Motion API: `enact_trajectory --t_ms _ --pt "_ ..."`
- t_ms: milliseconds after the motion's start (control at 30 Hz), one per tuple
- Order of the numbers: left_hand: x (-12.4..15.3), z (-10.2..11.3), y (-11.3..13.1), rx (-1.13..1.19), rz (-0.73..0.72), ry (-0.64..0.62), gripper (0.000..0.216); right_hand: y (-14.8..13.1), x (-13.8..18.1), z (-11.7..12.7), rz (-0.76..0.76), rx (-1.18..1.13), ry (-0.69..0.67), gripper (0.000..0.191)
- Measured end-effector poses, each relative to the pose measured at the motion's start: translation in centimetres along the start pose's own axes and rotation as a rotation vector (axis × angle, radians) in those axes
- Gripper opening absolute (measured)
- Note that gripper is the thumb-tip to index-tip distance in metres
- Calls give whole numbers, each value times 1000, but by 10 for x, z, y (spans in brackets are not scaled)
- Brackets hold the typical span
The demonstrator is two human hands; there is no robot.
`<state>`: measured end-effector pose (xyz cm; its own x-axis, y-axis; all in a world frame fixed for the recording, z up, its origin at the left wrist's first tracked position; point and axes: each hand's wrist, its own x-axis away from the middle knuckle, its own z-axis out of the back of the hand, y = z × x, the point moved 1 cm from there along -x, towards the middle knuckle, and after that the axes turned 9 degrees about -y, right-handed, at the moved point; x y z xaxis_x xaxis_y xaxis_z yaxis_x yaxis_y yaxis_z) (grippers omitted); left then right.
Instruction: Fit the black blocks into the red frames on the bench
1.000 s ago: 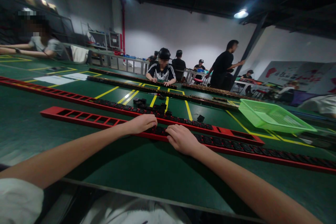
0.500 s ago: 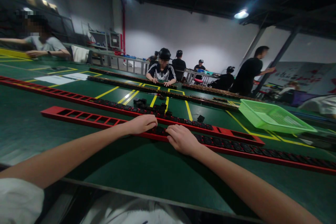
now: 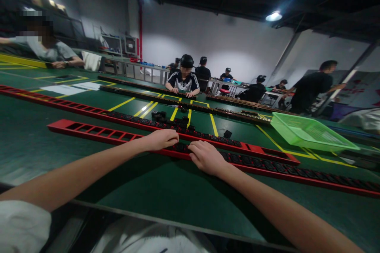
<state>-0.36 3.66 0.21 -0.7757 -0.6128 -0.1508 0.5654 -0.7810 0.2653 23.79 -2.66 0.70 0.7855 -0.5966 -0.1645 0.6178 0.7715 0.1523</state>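
A long red strip frame (image 3: 97,133) lies across the green table in front of me, its right part filled with black socket inserts (image 3: 267,165). My left hand (image 3: 162,139) rests on the frame with its fingers curled down onto a black insert. Close to its right, my right hand (image 3: 204,157) presses on the same frame, fingers bent over the inserts. What the fingertips grip is hidden. A second red frame (image 3: 77,108) runs behind it. A small heap of loose black inserts (image 3: 160,116) sits beyond my hands.
A green plastic basket (image 3: 308,131) stands at the right. Yellow lines (image 3: 212,123) mark the table (image 3: 166,193). A seated person (image 3: 184,80) works opposite at more strips (image 3: 142,95). Another person (image 3: 50,49) leans in at far left; one in black (image 3: 311,89) stands at the right.
My hands have stayed in place on the red frame. The person in black at the back has walked from the middle to the right.
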Motion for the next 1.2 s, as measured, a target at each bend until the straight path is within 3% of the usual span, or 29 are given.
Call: enact_trajectory --t_ms 333,633,800,967,1200 --pt "0 8 5 -27 27 -75 23 0 0 0 0 -1 5 24" --pt "0 1 2 -69 -23 -49 26 2 1 -2 6 -3 6 24" --pt "3 6 -2 -222 -36 -6 29 1 1 -1 2 12 -2 24" --pt "7 9 -16 -340 96 96 19 0 0 1 12 1 5 25" --pt "5 4 -19 -341 212 31 25 1 0 0 11 -4 3 25"
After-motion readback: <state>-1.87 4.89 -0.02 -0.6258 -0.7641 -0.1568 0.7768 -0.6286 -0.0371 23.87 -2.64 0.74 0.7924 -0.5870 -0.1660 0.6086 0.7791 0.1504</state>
